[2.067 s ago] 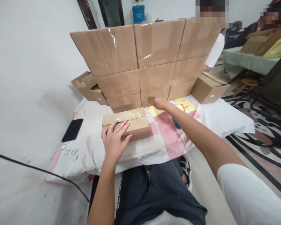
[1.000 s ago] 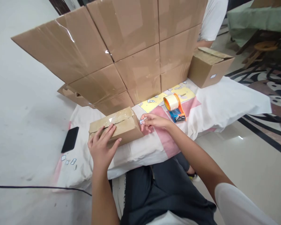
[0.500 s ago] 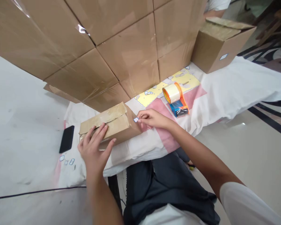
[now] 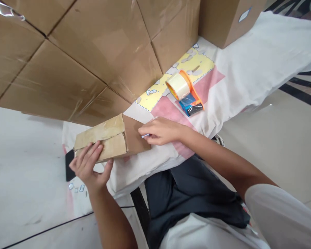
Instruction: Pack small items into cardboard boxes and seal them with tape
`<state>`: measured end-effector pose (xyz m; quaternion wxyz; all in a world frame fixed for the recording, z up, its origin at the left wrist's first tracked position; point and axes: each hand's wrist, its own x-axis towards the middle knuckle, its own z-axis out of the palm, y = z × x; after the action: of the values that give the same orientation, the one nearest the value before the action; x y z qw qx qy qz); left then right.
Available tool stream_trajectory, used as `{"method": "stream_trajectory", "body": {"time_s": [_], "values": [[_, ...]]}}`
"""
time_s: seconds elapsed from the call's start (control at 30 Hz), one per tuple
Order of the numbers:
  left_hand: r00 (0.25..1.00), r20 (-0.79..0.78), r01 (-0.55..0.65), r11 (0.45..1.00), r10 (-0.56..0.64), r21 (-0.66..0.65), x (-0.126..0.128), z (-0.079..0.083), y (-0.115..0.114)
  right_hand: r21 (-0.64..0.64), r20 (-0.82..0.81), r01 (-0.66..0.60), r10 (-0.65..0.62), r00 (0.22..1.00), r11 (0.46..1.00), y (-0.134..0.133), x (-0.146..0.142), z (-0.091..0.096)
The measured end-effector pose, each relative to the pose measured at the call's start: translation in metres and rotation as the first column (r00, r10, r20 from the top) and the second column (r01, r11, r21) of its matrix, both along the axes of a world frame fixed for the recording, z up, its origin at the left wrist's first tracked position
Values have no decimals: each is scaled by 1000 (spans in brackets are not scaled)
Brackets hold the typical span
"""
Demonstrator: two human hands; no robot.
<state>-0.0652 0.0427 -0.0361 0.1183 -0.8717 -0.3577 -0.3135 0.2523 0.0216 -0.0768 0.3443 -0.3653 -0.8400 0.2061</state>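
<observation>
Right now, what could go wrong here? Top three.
1. The small white-blue piece pinched in the right hand is mostly hidden by the fingers; it could crease or slip.
2. The left hand rests flat on the box without gripping it; a push at the near-right end might slide it toward the phone.
3. The tape dispenser lies just beyond the right wrist; the forearm might knock it.

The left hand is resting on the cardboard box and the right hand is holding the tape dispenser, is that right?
Not quite: the tape dispenser lies on the cloth. In the head view, the right hand pinches a small pale slip by the end of the cardboard box. The left hand does rest on that box.
</observation>
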Motion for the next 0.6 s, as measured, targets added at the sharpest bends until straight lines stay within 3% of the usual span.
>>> {"method": "stream_trajectory", "body": {"time_s": [0.17, 0.4, 0.6], "values": [[981, 140, 134, 991, -133, 2, -4, -4, 22, -2, -17, -78, 78, 997, 997, -3, -4, -1], [975, 201, 92, 995, -98, 41, -1, -9, 22, -70, -37, -177, 175, 984, 982, -1, -1, -2], [979, 199, 32, 999, -38, 33, -2, -11, 23, -127, -103, -68, 55, 993, 989, 3, -6, -3]]}}
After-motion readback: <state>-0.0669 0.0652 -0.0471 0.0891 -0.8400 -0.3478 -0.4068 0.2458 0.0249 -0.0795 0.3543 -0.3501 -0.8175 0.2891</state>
